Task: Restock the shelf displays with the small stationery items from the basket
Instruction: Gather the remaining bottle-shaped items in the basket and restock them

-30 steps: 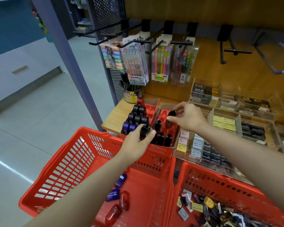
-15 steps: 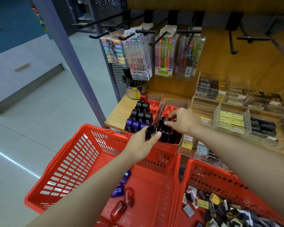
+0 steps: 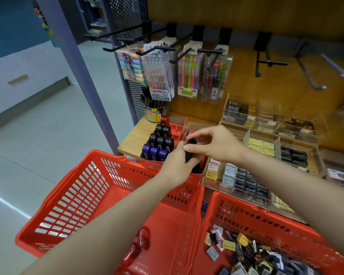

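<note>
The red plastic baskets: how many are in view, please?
2: one red plastic basket lower left under the arms, another lower right holding mixed small items.

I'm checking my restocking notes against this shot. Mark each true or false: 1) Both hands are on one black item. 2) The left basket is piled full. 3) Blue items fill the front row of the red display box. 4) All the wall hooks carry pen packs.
1) True: the left hand and right hand both hold the black item.
2) False: the left basket shows only a few red items.
3) True: blue items stand in front.
4) False: the hooks on the right hang bare.
</note>
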